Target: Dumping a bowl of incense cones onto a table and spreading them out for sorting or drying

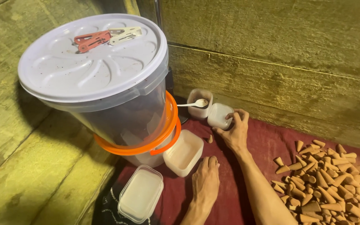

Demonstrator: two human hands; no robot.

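Fingers of the left hand point(205, 179) lie close together and a little curled, with the tips pressing down on the dark red cloth point(267, 143); they pinch nothing. This hand rests just beside the square white tub point(184, 152), but if it touches the tub I cannot tell. Nearer to the camera, at the lower edge, lies a clear rectangular box with a lid point(141, 193), partly on the cloth.

At the right side, a big pile of small clay-coloured cones point(328, 183) covers the cloth, well apart from both hands.

Further away, the right hand point(234, 131) reaches forward. Its fingers are spread and bent, and the fingertips touch the side of a small white container point(218, 114). They seem to hold it lightly, not to close around it. One single cone point(210, 138) lies on the cloth just beside this hand, between it and the square tub.

Behind the small white container stands a small pinkish cup point(200, 99), and a white spoon point(194, 103) lies across its top.

On the left stands a large transparent bucket point(121, 121) with an orange handle point(163, 141) hanging around it. Its white lid point(92, 62) is on, and on the lid lie a red clip point(91, 40) and a cream clip point(126, 34) beside each other. Behind everything is a rough greenish wall point(271, 46).
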